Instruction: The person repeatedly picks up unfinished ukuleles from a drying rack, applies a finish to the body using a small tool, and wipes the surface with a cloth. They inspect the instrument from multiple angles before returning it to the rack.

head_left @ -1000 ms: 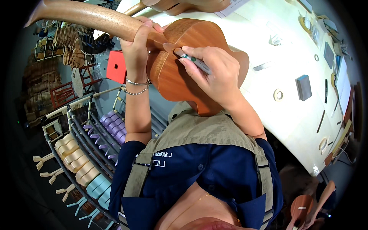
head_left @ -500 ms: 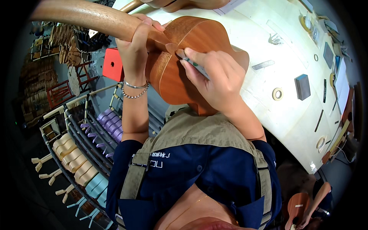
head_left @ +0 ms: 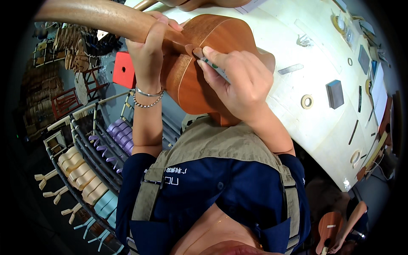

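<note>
A reddish-brown ukulele (head_left: pixel 227 32) lies across in front of me, its back and side facing up and its neck (head_left: pixel 97 19) pointing to the far left. My left hand (head_left: pixel 146 51) wraps round the neck close to the heel, fingertips showing on the far side. Pinched in my right hand (head_left: pixel 246 85) is a slim grey tool (head_left: pixel 219 70) with a green mark. Its front end is at the heel, where neck meets body. The fingers cover much of the tool, so I cannot tell its exact kind.
A white worktable (head_left: pixel 293 123) holds a tape roll (head_left: pixel 307 101), a grey sanding block (head_left: pixel 335 94) and a flat metal strip (head_left: pixel 290 69). Another wooden instrument (head_left: pixel 204 3) lies at the far edge. Racks of coloured ukuleles (head_left: pixel 83 174) stand left. Another person's hand (head_left: pixel 338 245) holds a ukulele lower right.
The tool's front end and my right thumb have shifted slightly along the heel. The ukulele and my left hand have moved a little in view; both grips stay the same.
</note>
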The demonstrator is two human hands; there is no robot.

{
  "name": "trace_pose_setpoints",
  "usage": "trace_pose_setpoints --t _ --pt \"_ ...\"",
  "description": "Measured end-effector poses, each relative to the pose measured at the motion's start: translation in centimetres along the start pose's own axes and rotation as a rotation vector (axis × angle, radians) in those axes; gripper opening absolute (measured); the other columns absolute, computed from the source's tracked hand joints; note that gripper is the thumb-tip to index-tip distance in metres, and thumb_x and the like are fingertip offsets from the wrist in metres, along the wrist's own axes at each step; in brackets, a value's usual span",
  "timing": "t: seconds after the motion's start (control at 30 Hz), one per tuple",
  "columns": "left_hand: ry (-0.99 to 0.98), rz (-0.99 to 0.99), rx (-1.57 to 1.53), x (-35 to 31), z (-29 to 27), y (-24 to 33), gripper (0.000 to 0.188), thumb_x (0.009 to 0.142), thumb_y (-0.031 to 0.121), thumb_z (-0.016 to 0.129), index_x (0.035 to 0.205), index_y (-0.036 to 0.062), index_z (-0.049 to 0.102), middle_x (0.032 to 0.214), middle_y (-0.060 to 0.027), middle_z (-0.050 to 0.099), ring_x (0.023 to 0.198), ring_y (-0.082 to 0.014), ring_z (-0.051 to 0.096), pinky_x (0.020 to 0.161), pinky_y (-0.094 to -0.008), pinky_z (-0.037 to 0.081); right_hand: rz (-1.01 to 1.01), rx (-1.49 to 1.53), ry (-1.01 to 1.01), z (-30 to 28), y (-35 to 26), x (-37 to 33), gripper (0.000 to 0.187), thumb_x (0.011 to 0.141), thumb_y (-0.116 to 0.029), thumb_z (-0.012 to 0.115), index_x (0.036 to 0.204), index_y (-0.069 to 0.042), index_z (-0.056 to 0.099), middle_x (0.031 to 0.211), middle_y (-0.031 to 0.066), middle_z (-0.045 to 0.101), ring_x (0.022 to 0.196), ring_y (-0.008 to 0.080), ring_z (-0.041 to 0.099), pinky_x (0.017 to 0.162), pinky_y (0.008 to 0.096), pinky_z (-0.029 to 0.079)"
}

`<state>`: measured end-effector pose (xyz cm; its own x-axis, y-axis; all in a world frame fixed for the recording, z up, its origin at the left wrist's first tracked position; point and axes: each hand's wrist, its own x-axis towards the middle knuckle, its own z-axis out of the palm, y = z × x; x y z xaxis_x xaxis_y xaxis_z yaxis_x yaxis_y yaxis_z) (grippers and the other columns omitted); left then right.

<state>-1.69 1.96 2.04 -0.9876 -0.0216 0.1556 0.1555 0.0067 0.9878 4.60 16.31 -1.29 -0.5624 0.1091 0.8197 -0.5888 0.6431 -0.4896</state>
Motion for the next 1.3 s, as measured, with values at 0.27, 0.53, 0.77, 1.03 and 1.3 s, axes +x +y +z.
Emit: trace_pose_setpoints --t 0.27,0.53,0.77,1.03,1.3 --pt "-0.012 0.049 0.060 0.1 0.0 0.0 0.007 0.076 0.002 0.048 0.080 -0.0019 0.052 0.068 -0.0100 0.060 0.065 -0.0139 0.057 0.065 -0.0237 0.045 -0.042 -0.026 0.048 0.2 0.3 0.0 0.016 0.061 -0.008 0.069 0.073 -0.008 0.058 0.051 -0.0004 0.043 0.042 0.0135 0.041 0.037 0.0226 0.032" --pt "0.012 0.033 0.012 -0.4 0.1 0.1 0.007 0.077 0.002 0.047 0.079 -0.0027 0.052 0.067 -0.0105 0.060 0.065 -0.0142 0.057 0.066 -0.0232 0.045 -0.080 -0.093 0.041 -0.1 -0.1 0.1 0.015 0.062 -0.006 0.067 0.073 -0.007 0.058 0.051 -0.0008 0.040 0.042 0.0127 0.038 0.037 0.0223 0.031" --pt "0.006 0.057 0.030 -0.3 0.2 0.2 0.006 0.076 0.001 0.048 0.079 -0.0024 0.052 0.067 -0.0103 0.060 0.064 -0.0139 0.056 0.065 -0.0229 0.045 -0.072 -0.143 0.004 -0.7 -0.6 0.0 0.011 0.063 -0.007 0.065 0.073 -0.007 0.060 0.051 -0.0005 0.040 0.042 0.0124 0.037 0.036 0.0226 0.030" --pt "-0.017 0.095 0.027 -0.4 0.0 0.1 0.006 0.077 0.001 0.048 0.080 -0.0025 0.051 0.067 -0.0106 0.060 0.064 -0.0141 0.057 0.064 -0.0229 0.045 -0.096 -0.147 0.039 -0.5 -0.4 0.2 0.013 0.063 -0.006 0.064 0.076 -0.006 0.061 0.051 -0.0005 0.039 0.042 0.0121 0.036 0.036 0.0222 0.029" --pt "-0.001 0.071 0.019 -0.6 -0.1 -0.2 0.005 0.077 0.001 0.048 0.080 -0.0027 0.051 0.067 -0.0108 0.060 0.064 -0.0146 0.057 0.064 -0.0237 0.045 -0.081 -0.168 -0.021 -1.2 -0.9 -0.3 0.013 0.063 -0.005 0.064 0.075 -0.006 0.061 0.051 -0.0004 0.037 0.042 0.0120 0.035 0.036 0.0221 0.027"
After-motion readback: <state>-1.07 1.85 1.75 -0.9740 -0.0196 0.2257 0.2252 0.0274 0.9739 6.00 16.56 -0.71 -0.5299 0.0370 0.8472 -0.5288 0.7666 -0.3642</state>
